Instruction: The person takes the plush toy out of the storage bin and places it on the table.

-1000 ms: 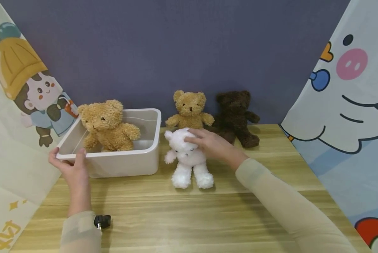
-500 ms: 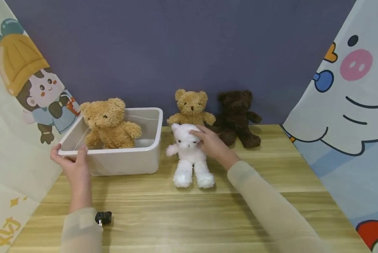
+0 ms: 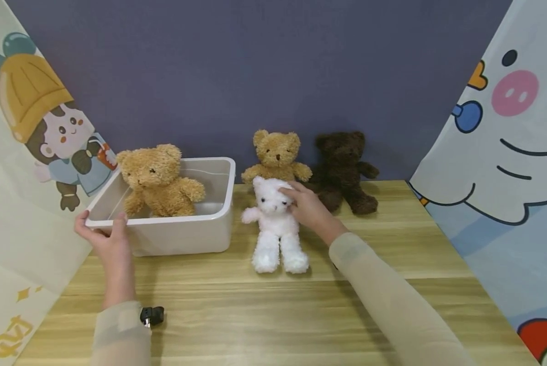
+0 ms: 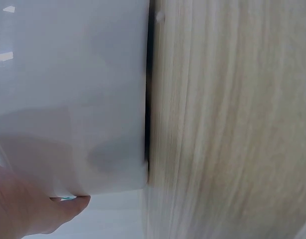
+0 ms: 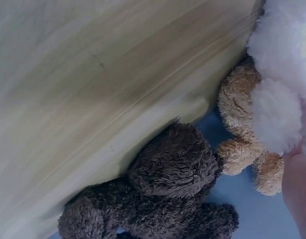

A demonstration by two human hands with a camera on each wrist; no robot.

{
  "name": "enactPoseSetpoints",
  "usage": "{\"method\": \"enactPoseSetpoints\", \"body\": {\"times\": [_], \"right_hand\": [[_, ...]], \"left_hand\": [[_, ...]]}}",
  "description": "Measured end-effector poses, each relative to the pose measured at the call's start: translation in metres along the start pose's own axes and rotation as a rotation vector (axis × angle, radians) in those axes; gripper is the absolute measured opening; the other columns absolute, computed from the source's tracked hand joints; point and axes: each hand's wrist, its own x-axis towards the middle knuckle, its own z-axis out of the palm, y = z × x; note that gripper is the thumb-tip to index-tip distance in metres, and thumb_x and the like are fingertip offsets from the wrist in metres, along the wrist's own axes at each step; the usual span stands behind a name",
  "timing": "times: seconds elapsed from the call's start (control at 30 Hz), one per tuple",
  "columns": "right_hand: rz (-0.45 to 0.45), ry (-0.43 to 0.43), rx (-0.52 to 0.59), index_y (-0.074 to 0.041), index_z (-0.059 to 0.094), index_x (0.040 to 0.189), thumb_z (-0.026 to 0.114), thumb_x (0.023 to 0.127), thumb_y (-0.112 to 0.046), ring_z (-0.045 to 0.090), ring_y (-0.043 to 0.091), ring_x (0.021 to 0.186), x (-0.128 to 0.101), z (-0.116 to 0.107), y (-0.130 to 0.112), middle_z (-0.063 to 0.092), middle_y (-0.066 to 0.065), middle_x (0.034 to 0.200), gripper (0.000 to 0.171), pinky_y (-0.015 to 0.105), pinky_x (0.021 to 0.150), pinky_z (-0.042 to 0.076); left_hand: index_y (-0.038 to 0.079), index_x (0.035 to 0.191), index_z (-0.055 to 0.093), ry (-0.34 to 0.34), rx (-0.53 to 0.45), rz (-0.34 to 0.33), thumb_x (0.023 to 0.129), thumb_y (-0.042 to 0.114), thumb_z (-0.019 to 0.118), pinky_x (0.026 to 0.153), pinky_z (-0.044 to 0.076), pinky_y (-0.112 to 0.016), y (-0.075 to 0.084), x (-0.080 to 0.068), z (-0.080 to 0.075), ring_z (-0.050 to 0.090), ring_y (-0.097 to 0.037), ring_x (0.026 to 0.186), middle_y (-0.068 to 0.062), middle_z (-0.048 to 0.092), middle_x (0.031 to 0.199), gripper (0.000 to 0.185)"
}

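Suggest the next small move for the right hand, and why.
Probably ease the white bear left toward the white bin: the right hand holds its upper body, the left hand grips the bin's rim, and space shows beside the tan bear inside.

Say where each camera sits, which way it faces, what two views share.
Head: worn there, facing forward and down at the white bear and pale box; left grip, right grip, sleeves show.
Left wrist: worn there, facing pale box and table; left grip partly shows.
Right wrist: worn there, facing table and dark brown bear; right grip partly shows.
Head and right wrist share the dark brown bear.
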Motion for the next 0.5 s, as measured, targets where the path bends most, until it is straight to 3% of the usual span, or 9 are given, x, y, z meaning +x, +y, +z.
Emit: {"method": "enactPoseSetpoints", "body": {"times": [0.17,0.27,0.4,0.5], "right_hand": [[-0.022,-0.033,-0.048,-0.029,0.035,0.167,0.059,0.109,-0.017,0.046,0.04,0.151,0.003,-0.012,-0.003,0.022,0.014,0.177,0.063,0.055,0.107,0.053],[-0.081,-0.068,-0.136,-0.026,0.026,0.169,0.055,0.111,-0.02,0.053,0.038,0.144,0.008,-0.024,-0.004,0.024,0.018,0.174,0.065,0.052,0.103,0.055],[-0.152,-0.118,-0.3,-0.025,0.018,0.171,0.051,0.113,-0.026,0.048,0.038,0.147,0.014,-0.044,-0.007,0.026,0.02,0.172,0.067,0.049,0.097,0.057],[-0.175,-0.136,-0.361,-0.024,0.018,0.171,0.054,0.112,-0.027,0.043,0.04,0.151,0.019,-0.058,-0.013,0.028,0.02,0.17,0.069,0.05,0.096,0.057]], "left_hand": [[0.037,0.153,0.026,-0.014,0.005,-0.014,0.101,0.015,0.065,0.117,0.035,-0.024,0.002,0.0,0.0,0.04,-0.019,0.144,0.0,0.04,0.159,0.068],[0.036,0.153,0.026,-0.012,-0.001,-0.01,0.101,0.014,0.065,0.115,0.036,-0.024,0.003,0.001,0.0,0.04,-0.019,0.144,0.0,0.04,0.16,0.068],[0.036,0.153,0.026,-0.017,0.009,-0.019,0.101,0.015,0.066,0.117,0.035,-0.024,0.002,0.0,-0.001,0.039,-0.02,0.146,0.0,0.039,0.161,0.069],[0.037,0.153,0.025,-0.021,0.008,-0.027,0.101,0.016,0.065,0.12,0.034,-0.026,0.003,0.001,-0.003,0.037,-0.019,0.148,0.001,0.038,0.163,0.07]]}}
